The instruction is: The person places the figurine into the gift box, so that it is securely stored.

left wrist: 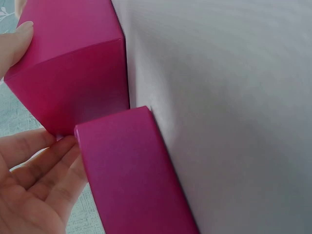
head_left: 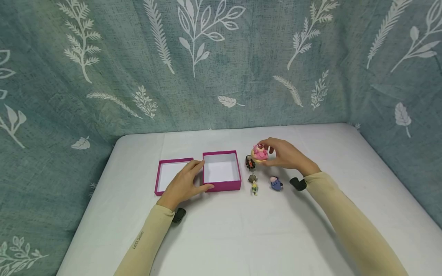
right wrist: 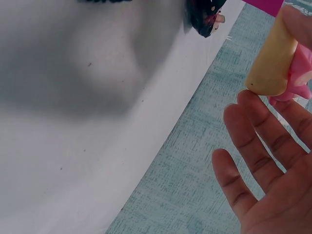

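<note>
Beige sleeves lie behind your hands: left hand gripping the box, right hand pinching the pink figurine. Probably light, stiff; hold its yellow base.

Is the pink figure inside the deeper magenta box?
No, the right hand holds the pink figure to the right of the deeper magenta box.

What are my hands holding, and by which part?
Your right hand pinches the pink figurine with a round yellow base by that base's edge; your left hand grips the open, white-lined magenta box around its left side.
</note>
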Demonstrator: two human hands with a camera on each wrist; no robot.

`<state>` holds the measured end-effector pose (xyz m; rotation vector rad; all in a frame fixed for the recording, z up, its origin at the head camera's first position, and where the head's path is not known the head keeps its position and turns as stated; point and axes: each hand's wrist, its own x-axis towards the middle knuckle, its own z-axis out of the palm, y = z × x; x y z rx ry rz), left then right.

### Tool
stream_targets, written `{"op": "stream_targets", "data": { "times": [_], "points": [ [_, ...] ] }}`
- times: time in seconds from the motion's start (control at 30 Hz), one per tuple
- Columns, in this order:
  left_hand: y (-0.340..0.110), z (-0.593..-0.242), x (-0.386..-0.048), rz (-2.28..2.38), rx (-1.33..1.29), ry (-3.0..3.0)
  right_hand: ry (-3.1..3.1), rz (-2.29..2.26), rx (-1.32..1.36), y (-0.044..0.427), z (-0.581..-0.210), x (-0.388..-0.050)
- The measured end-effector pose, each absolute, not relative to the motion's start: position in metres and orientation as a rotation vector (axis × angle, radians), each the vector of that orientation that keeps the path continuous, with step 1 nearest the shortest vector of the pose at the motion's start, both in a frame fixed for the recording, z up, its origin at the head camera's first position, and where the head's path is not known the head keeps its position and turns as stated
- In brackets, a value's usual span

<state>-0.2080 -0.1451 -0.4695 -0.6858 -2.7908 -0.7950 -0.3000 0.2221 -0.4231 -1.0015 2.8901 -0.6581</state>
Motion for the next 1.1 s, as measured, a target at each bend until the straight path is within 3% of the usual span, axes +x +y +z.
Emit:
{"op": "stream_targets", "data": {
  "times": [1.1],
  "points": [
    [-0.145,-0.471,-0.208,-0.789,-0.706,-2.760,2.814,-0.553,-1.052,0.179,-0.417,-0.302]
  ]
}}
